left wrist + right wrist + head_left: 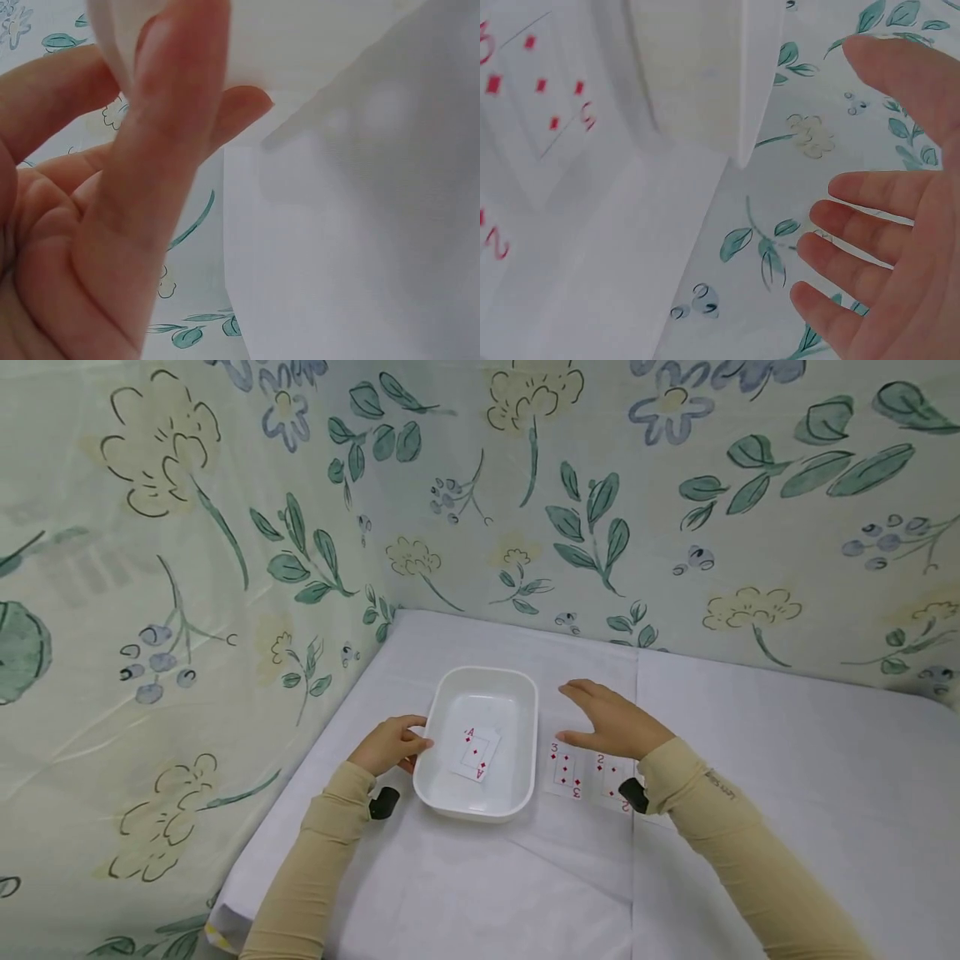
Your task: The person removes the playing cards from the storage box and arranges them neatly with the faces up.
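A white rectangular tray (480, 808) stands on the table with an ace of diamonds card (476, 753) lying face up inside. My left hand (388, 745) pinches the tray's left rim, its thumb on the near side and fingers beneath or behind; the left wrist view shows the thumb (161, 127) against the white wall. To the tray's right, a three of diamonds (566, 771) and a two of diamonds (611, 777) lie face up. The right wrist and its camera partly cover the two. Over these cards my right hand (615, 720) hovers with fingers spread, holding nothing.
A white cloth covers the table (480, 893), with a fold line running down right of the cards. Floral fabric (465, 485) hangs behind and along the left side. A black wrist camera (384, 803) sits by the tray's lower left.
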`<move>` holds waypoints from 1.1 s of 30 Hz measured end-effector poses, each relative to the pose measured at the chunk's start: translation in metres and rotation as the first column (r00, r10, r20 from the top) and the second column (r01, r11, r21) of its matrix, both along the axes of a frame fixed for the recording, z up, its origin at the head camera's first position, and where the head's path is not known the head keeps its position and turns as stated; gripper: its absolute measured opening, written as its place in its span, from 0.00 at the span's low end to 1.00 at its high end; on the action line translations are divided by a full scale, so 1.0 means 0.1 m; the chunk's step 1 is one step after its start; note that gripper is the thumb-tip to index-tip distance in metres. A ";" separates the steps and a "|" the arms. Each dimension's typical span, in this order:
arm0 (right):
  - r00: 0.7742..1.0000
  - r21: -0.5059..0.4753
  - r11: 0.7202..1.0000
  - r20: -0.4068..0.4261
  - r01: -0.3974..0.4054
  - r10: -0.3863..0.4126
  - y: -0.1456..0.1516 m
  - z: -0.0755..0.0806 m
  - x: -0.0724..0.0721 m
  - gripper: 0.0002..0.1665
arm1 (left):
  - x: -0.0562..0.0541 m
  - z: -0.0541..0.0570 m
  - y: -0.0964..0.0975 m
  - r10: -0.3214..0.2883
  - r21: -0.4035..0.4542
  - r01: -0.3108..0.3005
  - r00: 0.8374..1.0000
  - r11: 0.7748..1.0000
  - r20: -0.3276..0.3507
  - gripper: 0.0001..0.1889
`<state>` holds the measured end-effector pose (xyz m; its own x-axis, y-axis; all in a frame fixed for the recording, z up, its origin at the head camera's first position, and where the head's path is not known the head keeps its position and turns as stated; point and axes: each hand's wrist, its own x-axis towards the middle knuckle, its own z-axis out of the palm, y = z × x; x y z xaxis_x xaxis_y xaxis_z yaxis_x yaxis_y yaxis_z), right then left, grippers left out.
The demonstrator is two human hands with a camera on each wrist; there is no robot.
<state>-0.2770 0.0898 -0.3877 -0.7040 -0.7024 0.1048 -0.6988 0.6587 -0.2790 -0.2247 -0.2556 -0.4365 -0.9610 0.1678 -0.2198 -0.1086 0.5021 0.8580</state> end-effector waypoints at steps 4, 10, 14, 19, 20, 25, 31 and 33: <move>0.999 -0.005 0.999 0.009 -0.039 0.039 -0.32 0.03 -0.04 0.43 | 0.00 0.00 0.00 0.000 -0.003 0.000 1.000 1.000 0.004 0.25; 0.996 0.036 0.998 0.078 -0.055 0.052 -0.82 0.04 -0.08 0.43 | 0.00 0.01 0.00 0.012 -0.018 -0.012 1.000 1.000 0.010 0.24; 0.992 0.084 0.996 0.121 -0.034 0.023 -1.09 0.03 -0.12 0.44 | -0.01 0.00 0.01 0.015 -0.017 -0.015 1.000 1.000 0.005 0.24; 0.985 0.198 0.980 0.170 -0.033 -0.001 -1.33 -0.07 -0.13 0.45 | -0.01 0.00 0.01 0.007 -0.015 -0.007 1.000 1.000 0.005 0.24; 0.985 0.226 0.974 0.175 -0.030 -0.010 -1.37 -0.10 -0.13 0.45 | -0.01 0.00 0.01 0.006 -0.012 -0.006 1.000 1.000 0.004 0.24; 0.983 0.346 0.938 0.165 0.017 -0.079 -1.52 -0.25 -0.11 0.46 | -0.01 0.01 0.00 -0.004 -0.006 0.004 1.000 1.000 -0.005 0.24; 0.977 0.413 0.907 0.146 0.080 -0.153 -1.62 -0.42 -0.09 0.40 | -0.01 0.01 -0.01 -0.007 -0.009 0.007 1.000 1.000 -0.002 0.24; 0.976 0.431 0.897 0.140 0.092 -0.167 -1.63 -0.49 -0.09 0.38 | -0.01 0.02 0.00 -0.004 -0.008 0.004 1.000 1.000 0.005 0.24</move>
